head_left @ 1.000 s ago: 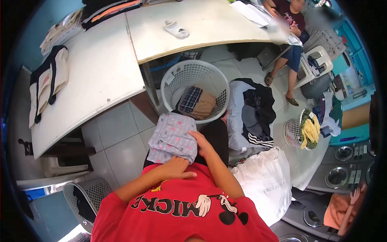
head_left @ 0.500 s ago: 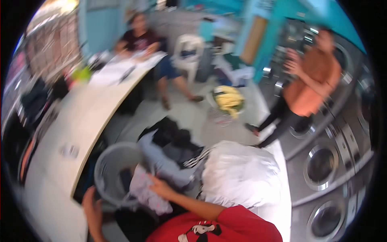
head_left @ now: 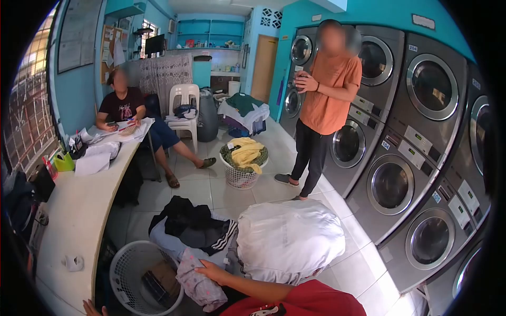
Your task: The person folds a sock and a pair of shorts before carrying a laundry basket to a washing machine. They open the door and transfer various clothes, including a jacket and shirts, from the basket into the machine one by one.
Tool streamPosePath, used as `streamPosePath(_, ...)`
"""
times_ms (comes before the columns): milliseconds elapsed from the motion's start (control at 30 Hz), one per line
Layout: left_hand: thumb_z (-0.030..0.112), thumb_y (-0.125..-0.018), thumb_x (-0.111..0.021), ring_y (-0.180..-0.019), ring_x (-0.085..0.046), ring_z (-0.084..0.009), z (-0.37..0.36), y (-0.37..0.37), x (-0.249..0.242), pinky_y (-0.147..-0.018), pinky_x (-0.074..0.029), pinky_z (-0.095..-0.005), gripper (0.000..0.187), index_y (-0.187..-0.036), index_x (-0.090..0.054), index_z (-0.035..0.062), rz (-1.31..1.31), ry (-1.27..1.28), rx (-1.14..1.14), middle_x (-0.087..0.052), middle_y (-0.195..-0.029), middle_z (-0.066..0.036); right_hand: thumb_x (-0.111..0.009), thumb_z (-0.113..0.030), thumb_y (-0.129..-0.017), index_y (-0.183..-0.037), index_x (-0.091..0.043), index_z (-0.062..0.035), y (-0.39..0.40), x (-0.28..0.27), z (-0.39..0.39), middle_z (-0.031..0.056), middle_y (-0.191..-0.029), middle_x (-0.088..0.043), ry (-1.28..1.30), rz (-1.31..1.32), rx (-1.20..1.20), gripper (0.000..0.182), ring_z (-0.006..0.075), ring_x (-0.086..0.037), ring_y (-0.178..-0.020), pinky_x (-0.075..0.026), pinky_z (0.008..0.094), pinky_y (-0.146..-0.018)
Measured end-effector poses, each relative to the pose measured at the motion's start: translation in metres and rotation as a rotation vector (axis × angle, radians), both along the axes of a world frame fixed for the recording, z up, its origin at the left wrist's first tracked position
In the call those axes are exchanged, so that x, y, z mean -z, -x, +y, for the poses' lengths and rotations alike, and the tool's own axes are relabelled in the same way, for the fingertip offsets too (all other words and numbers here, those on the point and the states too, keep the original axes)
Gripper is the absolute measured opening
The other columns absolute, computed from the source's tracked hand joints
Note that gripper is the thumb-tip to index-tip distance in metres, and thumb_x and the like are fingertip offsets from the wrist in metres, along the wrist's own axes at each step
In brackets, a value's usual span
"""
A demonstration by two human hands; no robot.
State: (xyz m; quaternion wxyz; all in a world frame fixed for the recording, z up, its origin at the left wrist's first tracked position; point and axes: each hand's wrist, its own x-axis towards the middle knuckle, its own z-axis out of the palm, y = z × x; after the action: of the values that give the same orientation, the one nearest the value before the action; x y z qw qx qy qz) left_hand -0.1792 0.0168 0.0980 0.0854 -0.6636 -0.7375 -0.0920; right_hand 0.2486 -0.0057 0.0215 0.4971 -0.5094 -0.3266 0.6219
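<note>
My right hand (head_left: 212,272) is closed on a pale cloth with a pinkish pattern (head_left: 194,282), which hangs beside the rim of a light grey perforated basket (head_left: 122,276). Inside the basket lie dark and brown folded items (head_left: 162,282). At the bottom left edge, my left hand (head_left: 94,308) is partly in view by the long table's edge, fingers apart and holding nothing. Behind the cloth is a heap of black and light blue clothes (head_left: 192,224), and a large white bundle (head_left: 290,237) lies to its right.
A long cream table (head_left: 79,216) curves along the left, where a person (head_left: 124,105) sits with papers. Another person (head_left: 329,95) stands before grey machines (head_left: 391,184) at right. Between them are a white basket of yellow and green cloth (head_left: 241,178) and a white chair (head_left: 184,108).
The view has turned, so the scene sits farther left. My left hand has dropped to the bottom left edge, lower beside the basket. My right hand still grips the cloth.
</note>
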Motion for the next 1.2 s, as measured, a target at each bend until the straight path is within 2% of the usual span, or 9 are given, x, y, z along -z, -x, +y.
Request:
streamPosePath(100, 0.041, -0.083, -0.049, -0.117, -0.036, -0.0356, 0.003, 0.013, 0.015, -0.095, -0.031, -0.0424, 0.059, -0.126, -0.037, 0.0031, 0.027, -0.002, 0.013, -0.042, -0.123, -0.024, -0.055, -0.023, -0.082, -0.125, -0.036, -0.0025, 0.0, -0.001, -0.004, 0.0092, -0.113, -0.051, 0.022, 0.016, 0.004, 0.052, 0.0172, -0.048, -0.099, -0.037, 0.0291, -0.086)
streamPosePath(167, 0.017, -0.076, -0.055, -0.123, -0.026, -0.0358, 0.016, 0.041, 0.054, -0.101, -0.019, -0.0419, 0.056, -0.126, -0.035, 0.0001, -0.141, -0.075, 0.004, -0.027, -0.133, -0.022, -0.054, -0.024, -0.082, -0.126, -0.035, -0.0019, -0.001, 0.005, 0.001, 0.0094, -0.113, -0.05, 0.061, -0.069, 0.087, 0.053, 0.0186, -0.048, -0.099, -0.037, 0.0307, -0.087)
streamPosePath(233, 0.018, -0.08, -0.054, -0.122, -0.03, -0.0337, 0.017, 0.049, 0.07, -0.1, -0.022, -0.042, 0.053, -0.125, -0.035, -0.0014, -0.092, -0.192, 0.046, -0.033, -0.13, -0.022, -0.053, -0.028, -0.083, -0.126, -0.032, 0.0006, -0.002, 0.053, 0.017, 0.0119, -0.116, -0.048, 0.071, -0.007, 0.12, 0.055, 0.023, -0.047, -0.104, -0.036, 0.035, -0.09)
streamPosePath(267, 0.028, -0.081, -0.053, -0.124, -0.025, -0.0344, 0.011, 0.038, 0.058, -0.101, -0.019, -0.0438, 0.057, -0.126, -0.033, -0.0021, -0.139, -0.143, 0.03, -0.029, -0.133, -0.022, -0.053, -0.03, -0.083, -0.124, -0.034, 0.0014, -0.002, 0.011, 0.012, 0.0141, -0.116, -0.047, 0.08, 0.101, 0.075, 0.055, 0.0233, -0.045, -0.106, -0.036, 0.0346, -0.09)
streamPosePath(367, 0.025, -0.082, -0.054, -0.123, -0.028, -0.0335, 0.006, 0.016, 0.042, -0.101, -0.021, -0.0409, 0.054, -0.125, -0.035, -0.0009, -0.085, -0.202, 0.056, -0.032, -0.131, -0.021, -0.053, -0.026, -0.083, -0.117, -0.04, 0.0005, -0.003, -0.016, 0.026, 0.0127, -0.11, -0.051, -0.01, -0.498, 0.111, 0.045, 0.0219, -0.047, -0.101, -0.037, 0.0339, -0.088)
streamPosePath(467, 0.026, -0.077, -0.059, -0.119, -0.032, -0.0344, 0.002, -0.006, 0.01, -0.099, -0.024, -0.0408, 0.055, -0.122, -0.038, 0.0005, -0.124, -0.171, 0.016, -0.036, -0.128, -0.022, -0.052, -0.016, -0.084, -0.107, -0.045, -0.0017, 0.018, -0.059, 0.046, 0.0085, -0.096, -0.055, 0.002, -0.001, 0.157, 0.028, 0.0169, -0.054, -0.087, -0.044, 0.0313, -0.077)
streamPosePath(1000, 0.024, -0.077, -0.058, -0.123, -0.03, -0.0226, 0.004, -0.02, -0.01, -0.101, -0.017, -0.0375, 0.049, -0.122, -0.044, 0.0111, -0.253, -0.069, -0.171, -0.035, -0.133, -0.007, -0.051, -0.016, -0.084, -0.122, -0.037, 0.0001, 0.115, 0.071, 0.183, 0.0118, -0.112, -0.049, -0.115, 0.262, -0.189, 0.043, 0.0201, -0.048, -0.101, -0.038, 0.0308, -0.087)
streamPosePath(1067, 0.023, -0.076, -0.059, -0.123, -0.029, -0.0232, 0.004, -0.02, -0.01, -0.101, -0.017, -0.0388, 0.05, -0.122, -0.044, 0.0106, -0.265, -0.063, -0.171, -0.034, -0.133, -0.007, -0.051, -0.016, -0.082, -0.121, -0.039, -0.0001, 0.109, 0.108, 0.189, 0.0125, -0.112, -0.05, 0.08, -0.245, 0.0, 0.043, 0.0215, -0.049, -0.1, -0.038, 0.0317, -0.087)
streamPosePath(1200, 0.021, -0.075, -0.06, -0.125, -0.026, -0.0245, 0.005, -0.025, -0.014, -0.101, -0.017, -0.0408, 0.054, -0.123, -0.041, 0.0091, -0.228, -0.023, -0.164, -0.031, -0.135, -0.008, -0.05, -0.015, -0.08, -0.119, -0.041, -0.0082, 0.087, 0.172, 0.18, 0.0106, -0.116, -0.047, 0.215, -0.61, -0.13, 0.04, 0.0194, -0.05, -0.096, -0.042, 0.0287, -0.072)
